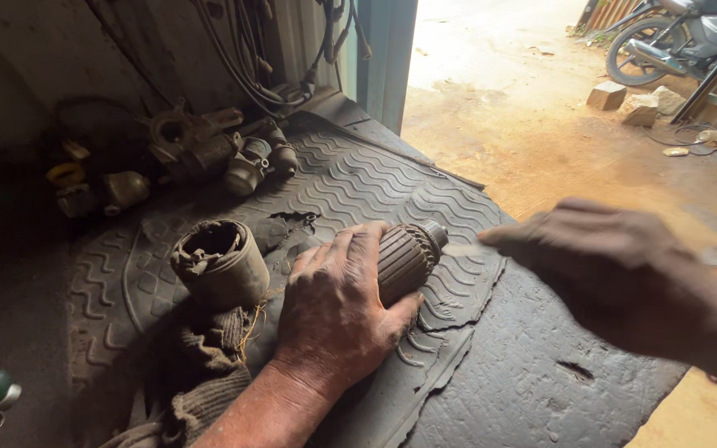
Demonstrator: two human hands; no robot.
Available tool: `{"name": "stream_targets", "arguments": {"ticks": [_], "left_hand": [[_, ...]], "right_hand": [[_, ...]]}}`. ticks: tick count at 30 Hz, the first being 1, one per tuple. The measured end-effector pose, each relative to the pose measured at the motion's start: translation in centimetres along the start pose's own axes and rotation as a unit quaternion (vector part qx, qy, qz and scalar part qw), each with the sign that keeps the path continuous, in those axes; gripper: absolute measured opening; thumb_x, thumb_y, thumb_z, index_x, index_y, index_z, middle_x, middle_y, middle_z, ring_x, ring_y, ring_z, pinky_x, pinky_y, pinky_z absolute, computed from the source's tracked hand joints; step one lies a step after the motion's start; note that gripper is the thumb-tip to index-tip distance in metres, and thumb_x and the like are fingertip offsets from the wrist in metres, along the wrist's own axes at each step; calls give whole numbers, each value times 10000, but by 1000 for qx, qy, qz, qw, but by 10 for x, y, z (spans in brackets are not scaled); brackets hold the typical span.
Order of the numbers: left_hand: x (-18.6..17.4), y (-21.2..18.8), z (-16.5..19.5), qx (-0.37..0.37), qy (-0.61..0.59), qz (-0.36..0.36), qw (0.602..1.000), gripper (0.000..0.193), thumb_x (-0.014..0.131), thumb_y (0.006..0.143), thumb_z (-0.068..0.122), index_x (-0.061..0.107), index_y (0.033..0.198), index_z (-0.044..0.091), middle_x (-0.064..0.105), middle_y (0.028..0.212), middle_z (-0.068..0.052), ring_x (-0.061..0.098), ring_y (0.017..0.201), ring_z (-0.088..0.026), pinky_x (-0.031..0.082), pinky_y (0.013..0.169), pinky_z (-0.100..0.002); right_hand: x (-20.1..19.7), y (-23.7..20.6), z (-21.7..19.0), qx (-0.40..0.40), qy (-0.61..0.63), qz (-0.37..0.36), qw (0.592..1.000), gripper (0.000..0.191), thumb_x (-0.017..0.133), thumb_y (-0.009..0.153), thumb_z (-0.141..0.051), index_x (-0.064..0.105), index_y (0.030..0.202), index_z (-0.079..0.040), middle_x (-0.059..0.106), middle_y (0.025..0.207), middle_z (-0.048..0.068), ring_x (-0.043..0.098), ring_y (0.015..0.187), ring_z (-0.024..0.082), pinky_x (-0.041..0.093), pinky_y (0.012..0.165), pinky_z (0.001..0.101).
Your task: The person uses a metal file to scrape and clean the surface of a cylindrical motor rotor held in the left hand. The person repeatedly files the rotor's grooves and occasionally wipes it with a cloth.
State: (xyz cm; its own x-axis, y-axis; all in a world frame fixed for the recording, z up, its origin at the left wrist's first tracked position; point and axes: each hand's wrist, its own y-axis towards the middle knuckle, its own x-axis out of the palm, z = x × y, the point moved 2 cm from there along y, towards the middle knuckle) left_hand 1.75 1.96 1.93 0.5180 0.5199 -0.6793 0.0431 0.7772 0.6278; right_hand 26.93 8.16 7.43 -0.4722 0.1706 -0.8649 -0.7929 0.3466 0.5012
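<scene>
The left hand [338, 307] is clamping a ribbed motor armature [408, 259] on the rubber mat [358, 178], fingers wrapped over it. The right hand [624, 278], blurred, fingers' state unclear, is working at its end; a slip could gouge the commutator or roll it off the desk [533, 382].

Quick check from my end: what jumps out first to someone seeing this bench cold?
At the centre, the left hand presses a ribbed armature onto the wavy rubber mat, while the blurred right hand brings a thin strip to its end. Just left stands an open cylindrical housing beside a dirty rag.
</scene>
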Motion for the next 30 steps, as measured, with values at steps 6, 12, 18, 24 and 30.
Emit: {"name": "stream_targets", "arguments": {"ticks": [6, 12, 18, 24, 30], "left_hand": [[2, -4, 2, 53, 46, 31, 997, 796, 867, 704, 417, 547, 1290, -16, 665, 1153, -224, 675, 1010, -384, 492, 935, -535], [4, -6, 2, 51, 44, 40, 997, 816, 866, 716, 435, 541, 1304, -27, 665, 1178, -224, 678, 1020, -384, 481, 957, -543], [3, -6, 3, 53, 48, 51, 996, 812, 875, 705, 452, 550, 1277, -25, 666, 1187, -220, 673, 1036, -396, 479, 951, -537], [3, -5, 3, 48, 44, 45, 997, 784, 877, 696, 429, 560, 1266, -6, 672, 1165, -210, 670, 1017, -398, 479, 939, -540], [4, -6, 2, 51, 31, 49, 997, 770, 881, 698, 409, 561, 1266, -2, 681, 1149, -199, 668, 1015, -401, 476, 946, -538]], "right_hand": [[13, 18, -17, 60, -140, -74, 985, 474, 697, 866, -322, 683, 1331, -229, 676, 784, 16, 645, 724, 203, 555, 601, 376], [18, 25, -22, 52, -192, -137, 970, 595, 680, 829, -532, 686, 1371, -288, 634, 731, 0, 628, 710, 206, 555, 608, 388], [15, 35, -24, 52, -233, -151, 959, 590, 648, 864, -571, 691, 1388, -305, 639, 757, 3, 629, 714, 194, 564, 607, 378], [12, 53, -29, 40, -253, -197, 946, 517, 602, 909, -540, 678, 1345, -273, 650, 813, 23, 623, 692, 204, 563, 574, 389], [9, 57, -28, -5, -259, -195, 946, 487, 582, 903, -474, 676, 1320, -241, 672, 805, 30, 632, 686, 226, 554, 544, 402]]}}
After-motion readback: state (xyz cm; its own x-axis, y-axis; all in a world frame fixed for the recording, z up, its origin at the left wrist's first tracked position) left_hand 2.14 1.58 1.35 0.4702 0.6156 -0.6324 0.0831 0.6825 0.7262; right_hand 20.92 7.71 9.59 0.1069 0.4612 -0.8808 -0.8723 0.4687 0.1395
